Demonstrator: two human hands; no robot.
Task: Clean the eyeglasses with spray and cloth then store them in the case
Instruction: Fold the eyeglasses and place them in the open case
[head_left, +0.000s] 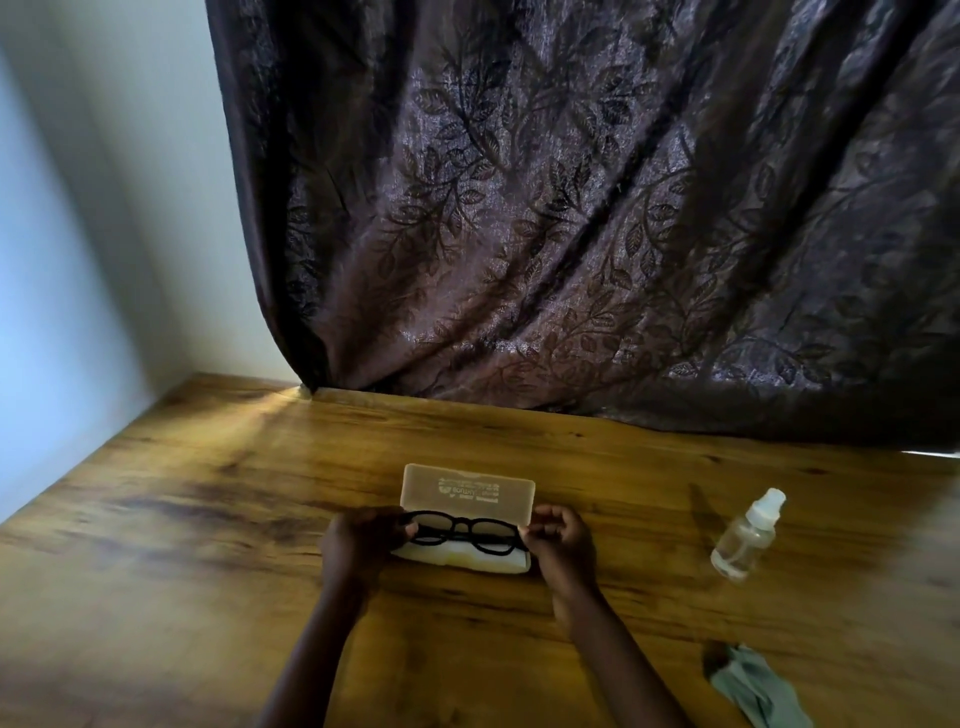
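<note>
Black-framed eyeglasses (464, 533) are held over the open translucent case (467, 493), whose lid stands up behind them. My left hand (358, 545) grips the frame's left end and my right hand (561, 540) pinches its right end. The case's pale lower tray shows just beneath the glasses. A small clear spray bottle (748, 535) with a white cap stands to the right. A crumpled pale green cloth (756, 688) lies at the lower right of the table.
The wooden table (208, 519) meets a white wall on the left. A dark leaf-patterned curtain (571, 234) hangs down onto the table's far edge behind the case.
</note>
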